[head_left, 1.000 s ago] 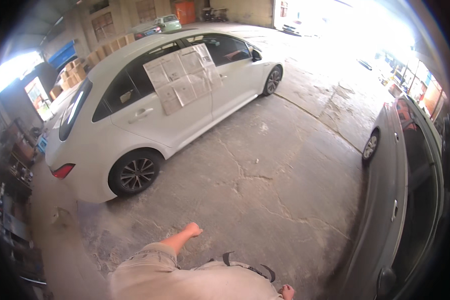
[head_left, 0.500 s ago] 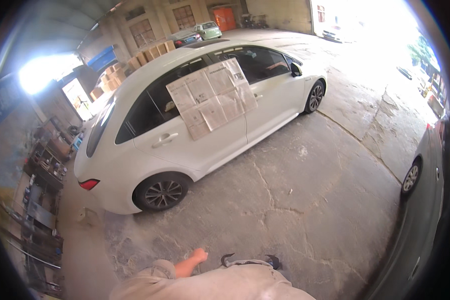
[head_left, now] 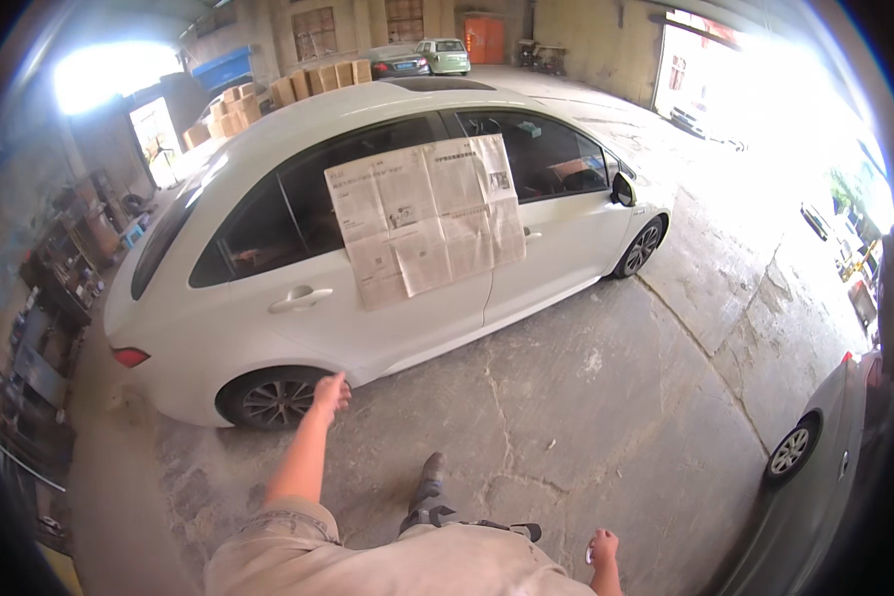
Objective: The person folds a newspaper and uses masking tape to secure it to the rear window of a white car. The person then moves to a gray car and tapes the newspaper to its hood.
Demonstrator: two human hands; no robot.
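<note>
My left hand [head_left: 332,393] reaches forward over the floor, beside the rear wheel [head_left: 279,399] of a white sedan [head_left: 397,328] and apart from it. Its fingers are loosely bent, and I see nothing in them. Low on the right, my right hand [head_left: 604,544] is closed around something small and whitish that I cannot make out. A creased newspaper sheet [head_left: 422,233] covers part of the sedan's rear door and window and overlaps the front door. Neither hand touches it.
A dark grey car [head_left: 834,437] stands at the right edge. Cluttered shelving [head_left: 45,348] lines the left wall. Cardboard boxes [head_left: 233,111] are stacked behind the sedan. Farther back are parked cars [head_left: 443,55] and an orange door [head_left: 484,40]. The concrete floor [head_left: 566,397] is cracked.
My left arm has swung up and forward. My right hand has come into view at the lower right, and one shoe now shows. The view has shifted, with the sedan nearer.
</note>
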